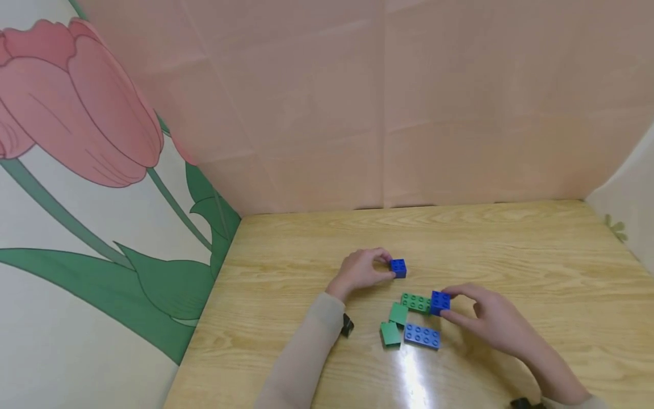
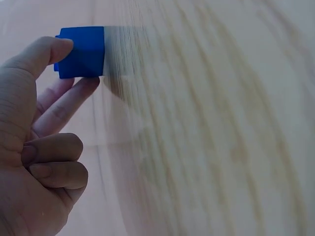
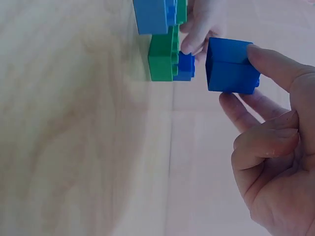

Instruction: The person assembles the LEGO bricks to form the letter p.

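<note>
My left hand [image 1: 361, 269] pinches a small dark blue toy brick [image 1: 398, 268] between thumb and fingers, low over the table; in the left wrist view this brick [image 2: 82, 52] has its studs turned toward the palm. My right hand [image 1: 493, 318] holds a second dark blue brick [image 1: 440, 303] by its sides. The right wrist view shows that brick [image 3: 232, 66] raised off the tabletop. From the head view it overlaps the end of a long green brick [image 1: 416, 303]. Nearby lie a long lighter blue brick [image 1: 422, 336] and two green pieces, one [image 1: 398, 314] behind the other [image 1: 390, 334].
The wooden table [image 1: 286, 261] meets a pinkish cloth backdrop [image 1: 317, 125] at its far edge. A tulip-printed panel [image 1: 168, 272] borders the left side, and a pale panel [image 1: 625, 193] the right. Light glares on the tabletop below the lighter blue brick.
</note>
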The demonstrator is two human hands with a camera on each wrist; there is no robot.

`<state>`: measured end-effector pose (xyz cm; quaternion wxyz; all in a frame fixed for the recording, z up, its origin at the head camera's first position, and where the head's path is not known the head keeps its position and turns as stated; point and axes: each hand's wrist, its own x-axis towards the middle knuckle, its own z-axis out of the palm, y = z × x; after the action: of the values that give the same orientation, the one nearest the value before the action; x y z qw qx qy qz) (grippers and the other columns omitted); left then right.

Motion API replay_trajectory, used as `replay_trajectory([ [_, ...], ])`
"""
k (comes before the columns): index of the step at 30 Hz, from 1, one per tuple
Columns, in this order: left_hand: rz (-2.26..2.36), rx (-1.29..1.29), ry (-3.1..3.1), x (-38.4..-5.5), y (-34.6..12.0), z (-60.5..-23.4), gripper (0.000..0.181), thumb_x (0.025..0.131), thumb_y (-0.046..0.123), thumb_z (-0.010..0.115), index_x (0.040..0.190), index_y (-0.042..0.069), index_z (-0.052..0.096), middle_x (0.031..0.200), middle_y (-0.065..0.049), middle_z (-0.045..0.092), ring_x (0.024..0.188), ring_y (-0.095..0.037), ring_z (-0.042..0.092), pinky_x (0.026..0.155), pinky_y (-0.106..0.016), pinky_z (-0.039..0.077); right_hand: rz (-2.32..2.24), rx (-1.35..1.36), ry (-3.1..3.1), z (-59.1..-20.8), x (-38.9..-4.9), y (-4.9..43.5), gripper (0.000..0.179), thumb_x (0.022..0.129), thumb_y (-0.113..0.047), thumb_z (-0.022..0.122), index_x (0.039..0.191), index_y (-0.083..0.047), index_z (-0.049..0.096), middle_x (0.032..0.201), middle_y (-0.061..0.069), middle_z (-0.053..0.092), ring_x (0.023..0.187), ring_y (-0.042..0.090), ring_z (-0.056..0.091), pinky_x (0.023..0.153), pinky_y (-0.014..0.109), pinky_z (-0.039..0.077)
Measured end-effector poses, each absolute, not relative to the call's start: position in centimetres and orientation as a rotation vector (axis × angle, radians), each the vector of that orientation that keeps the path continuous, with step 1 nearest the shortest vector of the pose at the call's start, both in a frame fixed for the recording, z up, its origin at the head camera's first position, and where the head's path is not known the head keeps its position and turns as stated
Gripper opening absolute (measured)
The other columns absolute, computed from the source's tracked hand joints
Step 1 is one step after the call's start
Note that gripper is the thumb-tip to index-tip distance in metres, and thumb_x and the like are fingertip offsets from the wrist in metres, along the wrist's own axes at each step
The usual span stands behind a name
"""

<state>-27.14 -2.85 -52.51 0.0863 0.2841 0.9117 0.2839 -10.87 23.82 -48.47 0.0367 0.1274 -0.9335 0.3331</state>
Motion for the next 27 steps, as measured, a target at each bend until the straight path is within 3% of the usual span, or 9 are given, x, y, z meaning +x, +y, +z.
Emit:
replay_trajectory([
  [4, 0.831, 0.861, 2.721, -27.2, -2.9, -52.5, 0.036, 0.083, 0.054, 0.072, 0.113, 0.037, 0.064, 0.108, 0.024, 0.064, 0.103, -0.002, 0.058, 0.093, -0.035, 0.043, 1.028, 0.393, -2.874, -48.2, -11.6, 24.0, 0.040, 0.086, -0.047, 0.071, 0.118, -0.024, 0.066, 0.109, -0.003, 0.067, 0.041, 0.002, 0.029, 0.041, 0.024, 0.034],
  [10, 0.779, 0.905, 2.744, -27.4, -2.9, -52.6, 0.037, 0.084, 0.054, 0.071, 0.115, 0.035, 0.064, 0.109, 0.023, 0.065, 0.103, -0.003, 0.059, 0.092, -0.033, 0.044, 1.042, 0.422, -2.852, -47.9, -12.8, 24.0, 0.040, 0.087, -0.044, 0.071, 0.120, -0.021, 0.065, 0.100, -0.005, 0.066, 0.041, 0.002, 0.028, 0.040, 0.025, 0.033],
  [27, 0.756, 0.917, 2.731, -27.0, -2.9, -52.1, 0.040, 0.086, 0.053, 0.069, 0.121, 0.034, 0.063, 0.112, 0.021, 0.065, 0.107, -0.006, 0.060, 0.093, -0.033, 0.045, 1.092, 0.453, -2.824, -49.0, -17.4, 24.4, 0.045, 0.089, -0.045, 0.069, 0.126, -0.019, 0.062, 0.116, 0.004, 0.066, 0.040, 0.002, 0.024, 0.037, 0.024, 0.031],
])
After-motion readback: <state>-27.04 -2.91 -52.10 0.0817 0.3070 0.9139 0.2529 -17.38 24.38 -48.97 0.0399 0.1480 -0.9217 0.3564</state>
